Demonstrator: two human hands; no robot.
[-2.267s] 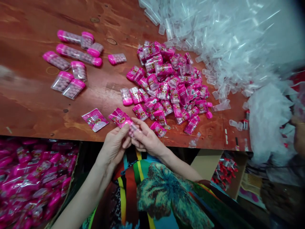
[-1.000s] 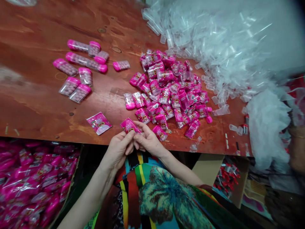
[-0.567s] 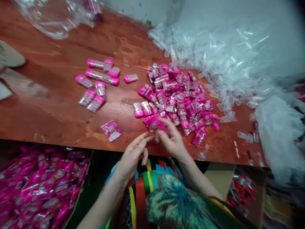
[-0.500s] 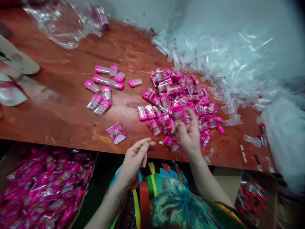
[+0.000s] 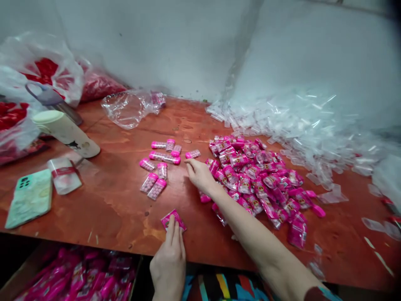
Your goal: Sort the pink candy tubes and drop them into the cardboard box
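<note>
Flatly, left hand [image 5: 169,260] rests straight-fingered on a glossy packet [image 5: 166,220]; toward one o'clock, right hand [image 5: 200,174] curls by a plastic tube [image 5: 194,154], grip unclear.

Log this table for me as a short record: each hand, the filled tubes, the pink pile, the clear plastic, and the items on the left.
Left hand: on a flat packet near the table edge
Right hand: by a lone tube; contact unclear
Filled tubes: pink-capped, grouped left of the right hand
Pink pile: printed packs, right of the tubes
Clear plastic: heaped behind the pile
Left items: phone, bottle
</note>
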